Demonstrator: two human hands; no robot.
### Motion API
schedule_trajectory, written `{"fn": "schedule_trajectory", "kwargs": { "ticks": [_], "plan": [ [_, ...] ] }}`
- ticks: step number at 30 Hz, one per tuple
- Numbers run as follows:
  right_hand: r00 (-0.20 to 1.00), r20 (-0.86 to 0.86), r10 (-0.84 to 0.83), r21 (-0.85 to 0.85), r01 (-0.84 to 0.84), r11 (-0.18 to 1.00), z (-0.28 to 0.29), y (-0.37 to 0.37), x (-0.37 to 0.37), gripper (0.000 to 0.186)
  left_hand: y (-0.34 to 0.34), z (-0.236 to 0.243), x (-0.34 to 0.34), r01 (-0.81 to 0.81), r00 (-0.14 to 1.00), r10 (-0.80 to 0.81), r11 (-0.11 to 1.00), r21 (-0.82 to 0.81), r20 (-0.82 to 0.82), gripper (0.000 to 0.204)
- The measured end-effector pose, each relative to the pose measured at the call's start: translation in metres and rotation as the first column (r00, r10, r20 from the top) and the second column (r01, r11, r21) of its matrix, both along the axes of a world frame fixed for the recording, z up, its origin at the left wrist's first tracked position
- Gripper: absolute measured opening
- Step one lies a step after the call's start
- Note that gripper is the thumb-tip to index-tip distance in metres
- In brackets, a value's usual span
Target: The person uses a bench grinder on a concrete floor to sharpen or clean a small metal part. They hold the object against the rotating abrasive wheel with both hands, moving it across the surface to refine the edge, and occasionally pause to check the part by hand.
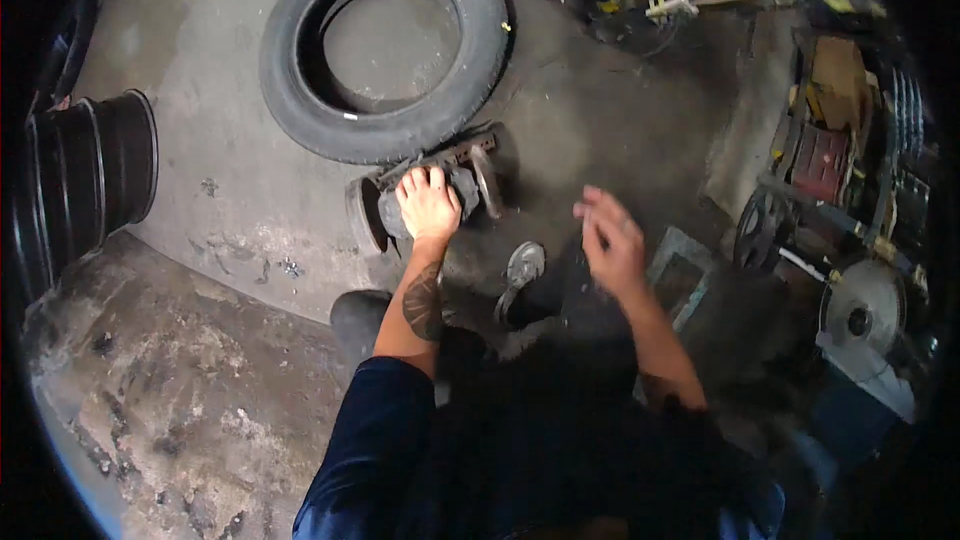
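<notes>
My left hand (428, 206) lies over the motor body of a worn bench grinder (465, 192), its fingers curled across the top. The grinder rests on the floor with a wheel at each end, the left wheel (368, 215) and the right wheel (486, 182). A slotted metal strip (462, 153) runs along its far side. Just beyond lies a black tyre (285, 75), flat on the ground and close to that strip. My right hand (612, 240) is in the air to the right of the grinder, slightly blurred, fingers loosely bent and apart with nothing visible in them.
Dark ribbed drums or rims (95, 155) stand at the left. To the right are a shelf of parts (830, 120), a pulley wheel (765, 225) and a round metal disc (862, 310). A grey frame (682, 265) lies by my right forearm. My shoe (524, 265) is near the grinder.
</notes>
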State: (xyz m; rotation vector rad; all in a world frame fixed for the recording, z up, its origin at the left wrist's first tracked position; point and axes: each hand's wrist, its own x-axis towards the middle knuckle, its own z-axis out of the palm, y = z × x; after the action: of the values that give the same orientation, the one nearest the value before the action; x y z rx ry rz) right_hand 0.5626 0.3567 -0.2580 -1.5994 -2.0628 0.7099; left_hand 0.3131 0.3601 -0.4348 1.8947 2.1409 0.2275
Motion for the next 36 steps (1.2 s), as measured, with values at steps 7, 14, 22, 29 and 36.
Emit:
{"fn": "schedule_trajectory", "kwargs": {
  "ticks": [7,14,22,29,36],
  "plan": [
    [0.995,0.019,-0.096,0.464,0.077,0.883,0.022,0.02,-0.014,0.022,-0.012,-0.002,0.001,-0.03,0.997,0.015,0.978,0.208,0.071,0.019],
    [0.998,0.059,-0.027,0.451,-0.002,0.892,0.076,-0.056,-0.035,0.018,-0.017,-0.004,-0.007,-0.053,0.989,-0.002,0.932,0.359,0.149,0.02],
    [0.989,-0.123,0.077,0.63,0.018,0.777,0.111,-0.084,-0.057,0.019,-0.025,-0.012,-0.009,-0.113,0.966,-0.003,0.895,0.432,0.258,0.017],
    [0.96,-0.196,0.201,0.639,-0.03,0.768,0.113,-0.057,-0.073,0.022,-0.018,-0.012,-0.007,-0.172,0.942,-0.003,0.855,0.489,0.336,0.015],
    [0.878,-0.423,0.223,0.455,-0.007,0.891,0.066,-0.017,-0.085,0.022,-0.029,-0.023,-0.022,-0.185,0.903,-0.032,0.871,0.454,0.428,0.018]
  ]
}}
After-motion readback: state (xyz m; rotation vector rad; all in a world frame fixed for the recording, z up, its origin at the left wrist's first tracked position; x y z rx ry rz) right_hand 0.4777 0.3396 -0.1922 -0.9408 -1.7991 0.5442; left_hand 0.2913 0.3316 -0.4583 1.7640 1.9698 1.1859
